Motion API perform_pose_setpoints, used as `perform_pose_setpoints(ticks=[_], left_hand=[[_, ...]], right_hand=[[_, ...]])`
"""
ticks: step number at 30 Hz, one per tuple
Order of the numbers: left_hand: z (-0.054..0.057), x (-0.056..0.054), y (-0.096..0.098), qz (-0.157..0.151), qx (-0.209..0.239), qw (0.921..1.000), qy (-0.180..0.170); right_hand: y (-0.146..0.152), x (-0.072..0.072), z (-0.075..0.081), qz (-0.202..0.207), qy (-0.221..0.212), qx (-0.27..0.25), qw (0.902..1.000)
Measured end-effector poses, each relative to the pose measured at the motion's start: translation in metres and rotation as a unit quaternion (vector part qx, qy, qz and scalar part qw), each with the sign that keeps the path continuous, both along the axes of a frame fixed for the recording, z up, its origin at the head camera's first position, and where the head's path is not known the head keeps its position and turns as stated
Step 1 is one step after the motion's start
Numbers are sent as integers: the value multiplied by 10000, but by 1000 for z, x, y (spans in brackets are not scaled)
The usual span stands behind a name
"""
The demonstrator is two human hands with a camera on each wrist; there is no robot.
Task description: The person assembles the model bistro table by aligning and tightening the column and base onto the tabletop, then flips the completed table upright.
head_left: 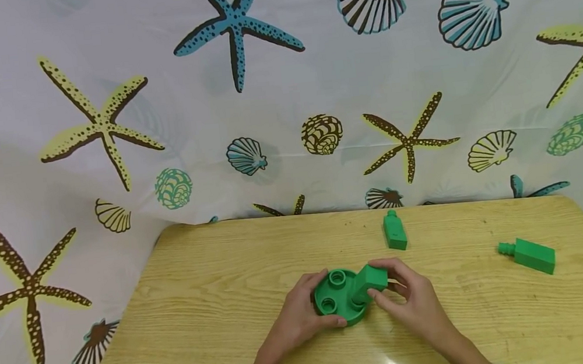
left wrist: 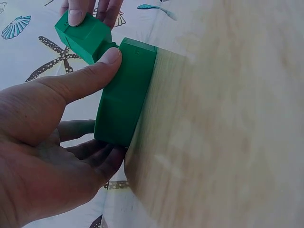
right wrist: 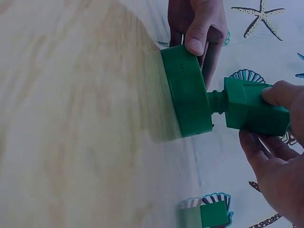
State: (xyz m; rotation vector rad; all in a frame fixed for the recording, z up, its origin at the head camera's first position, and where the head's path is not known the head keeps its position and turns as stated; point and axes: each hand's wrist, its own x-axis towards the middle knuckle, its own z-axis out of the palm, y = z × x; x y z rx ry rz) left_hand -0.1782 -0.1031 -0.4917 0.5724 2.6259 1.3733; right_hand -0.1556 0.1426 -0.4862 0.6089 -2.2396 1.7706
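Note:
A round green base (head_left: 334, 301) with holes in its top lies on the wooden table (head_left: 203, 307). My left hand (head_left: 304, 315) grips its rim (left wrist: 124, 102) between thumb and fingers. My right hand (head_left: 405, 294) pinches a green block (head_left: 371, 281) that has a narrow neck, and the neck (right wrist: 216, 102) enters the base (right wrist: 187, 95) from above. In the left wrist view the block (left wrist: 83, 35) sits just above my thumb.
Two more green necked blocks lie on the table: one (head_left: 394, 230) near the back edge, one (head_left: 529, 254) at the right. A curtain with starfish and shells (head_left: 241, 93) hangs behind the table. The table's left half holds nothing but bare wood.

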Motion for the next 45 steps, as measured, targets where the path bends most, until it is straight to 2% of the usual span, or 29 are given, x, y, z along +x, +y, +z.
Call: perform_pose_setpoints(ticks=[7,12,18,23,27,31,37,45], left_hand=[[1,2,0,-5,0,10000,-27],[2,2,0,5,-31,10000,-68],[3,2,-1,-26,6,10000,-49],[2,1,-1,-33,-36,10000,-22],[2,1,0,-25,-48,10000,-27],[2,1,-1,-15,-44,10000,-30],[3,1,-1,0,-82,10000,39],[2,1,-1,31,-108,9999,3]], right_hand=[[-4,2,1,241,-195,378,9988],[-6,3,3,164,-330,278,9989],[-5,2,4,199,-295,297,9989],[4,1,4,572,-319,400,9971],[12,0,7,950,-425,340,9940],[18,-1,9,1261,-349,227,9911],[24,-3,9,1313,-493,178,9900],[17,-3,9,1255,-662,262,9895]])
